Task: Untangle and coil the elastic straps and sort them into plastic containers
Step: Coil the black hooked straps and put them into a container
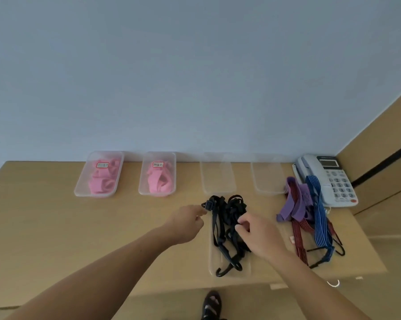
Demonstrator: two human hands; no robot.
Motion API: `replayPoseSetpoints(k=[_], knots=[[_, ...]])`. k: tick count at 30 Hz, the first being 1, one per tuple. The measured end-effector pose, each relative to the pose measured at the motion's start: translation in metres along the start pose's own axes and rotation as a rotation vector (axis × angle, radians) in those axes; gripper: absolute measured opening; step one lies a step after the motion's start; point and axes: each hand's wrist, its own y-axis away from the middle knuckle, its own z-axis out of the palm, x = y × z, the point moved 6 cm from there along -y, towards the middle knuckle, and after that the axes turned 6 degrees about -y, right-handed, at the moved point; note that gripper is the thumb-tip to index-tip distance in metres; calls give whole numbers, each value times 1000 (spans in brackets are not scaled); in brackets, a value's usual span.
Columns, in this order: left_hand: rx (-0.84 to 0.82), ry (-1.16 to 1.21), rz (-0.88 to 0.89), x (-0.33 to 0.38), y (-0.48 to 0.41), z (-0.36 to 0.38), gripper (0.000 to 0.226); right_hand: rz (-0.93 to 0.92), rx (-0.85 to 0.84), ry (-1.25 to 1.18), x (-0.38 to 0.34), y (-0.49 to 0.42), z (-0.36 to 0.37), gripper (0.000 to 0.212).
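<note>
Head view: both bare arms reach from the bottom of the frame toward the centre of the tan bench [44, 222]. A tangle of black elastic straps with plastic hooks [226, 224] lies just right of centre, heaped in and over a clear plastic container [243, 270] set lengthwise near the lower edge of the bench; one black hook curls at its bottom end.

The left hand [186, 225] sits just left of the tangle. Its thumb and forefinger are pinched together on the strap end beside a black buckle [208, 205] at the tangle's upper left.

The right hand [258, 235] rests on the right side of the tangle, its fingers [241, 224] curled into the black straps and gripping them.

Along the back of the bench, against the pale blue wall, stand four more containers. On the left are two labelled clear tubs of coiled pink straps [81, 183] [141, 190]. Right of these are two clear tubs with nothing in them [218, 179] [267, 179].

At the right lies a loose heap of purple, red-striped and blue-striped straps [305, 211], partly draped over a white desk telephone [338, 181]. A sandalled foot [212, 304] shows at the bottom edge.
</note>
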Motion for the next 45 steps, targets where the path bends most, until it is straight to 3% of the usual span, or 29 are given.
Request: replayPoseSetpoints(k=[5, 8, 10, 19, 24, 28, 31, 34, 38, 42, 45], knots=[[-28, -9, -22, 15, 7, -3, 42, -55, -279, 199, -8, 24, 42, 44], [-22, -18, -41, 27, 11, -3, 41, -80, -339, 300, -5, 27, 51, 30], [-21, -33, -45, 36, 11, 0, 39, -62, -338, 279, -4, 23, 45, 33], [64, 7, -91, 60, 18, -9, 46, -99, -267, 20, -10, -5, -27, 32], [144, 20, 45, 88, 16, -32, 55, -201, -117, -234, -30, -17, -79, 21], [250, 172, 111, 118, 14, -66, 27, -297, -16, -441, -56, -22, -126, 28], [366, 226, 144, 138, 17, -98, 22, -289, 39, -680, -67, -22, -158, 27], [457, 286, 183, 160, 21, -130, 30, -237, 39, -961, -72, -20, -178, 30], [528, 612, 216, 180, 25, -154, 36, -197, 17, -1182, -79, -18, -188, 33], [597, 863, 162, 188, 26, -161, 18, -243, -58, -1186, -92, -15, -193, 30], [545, 888, 103, 189, 23, -156, 25, -276, -88, -1193, -95, -14, -198, 26]])
